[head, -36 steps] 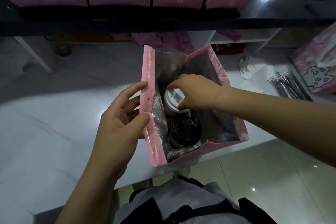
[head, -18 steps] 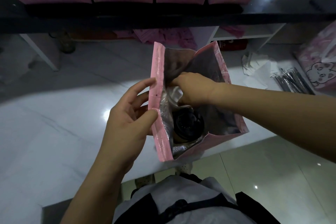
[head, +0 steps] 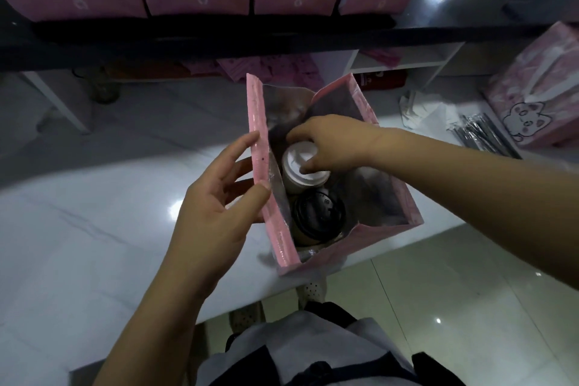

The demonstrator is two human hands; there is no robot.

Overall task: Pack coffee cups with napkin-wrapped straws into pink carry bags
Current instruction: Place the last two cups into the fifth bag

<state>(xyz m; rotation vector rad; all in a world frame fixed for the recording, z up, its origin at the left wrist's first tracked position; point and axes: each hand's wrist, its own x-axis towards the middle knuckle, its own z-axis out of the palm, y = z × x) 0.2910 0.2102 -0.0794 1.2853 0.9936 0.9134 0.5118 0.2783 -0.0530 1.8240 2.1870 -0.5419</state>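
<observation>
- Pink bag [head: 260,166] is standing open-mouthed on the white counter [head: 94,244], near its front edge; the foil lining is showing inside.
- Left hand [head: 216,213] is pinching the bag's 9 o'clock wall: thumb on the inside, fingers on the outside, closed on the rim and holding the mouth wide.
- Right hand [head: 332,144] is reaching into the bag from 3 o'clock, fingers curled over the lid of the white-lid cup [head: 300,169]. It reads as a grip on the lid rim, though the fingertips on the far side are hidden.
- White-lid cup is sitting upright at the 12 o'clock end, hard against the left wall, long axis vertical and directly under the right fingers.
- Black-lid cup [head: 318,216] is standing just beside it toward 6 o'clock, apparently touching.
- Right half of the bag, toward 3 o'clock, is looking free.
- Judgement: cup seating is nearly done and the straws are next.
- Dark straws [head: 482,131] and white napkins [head: 435,114] are lying on the counter at 2 o'clock from the bag, so the right hand is nearer.
</observation>
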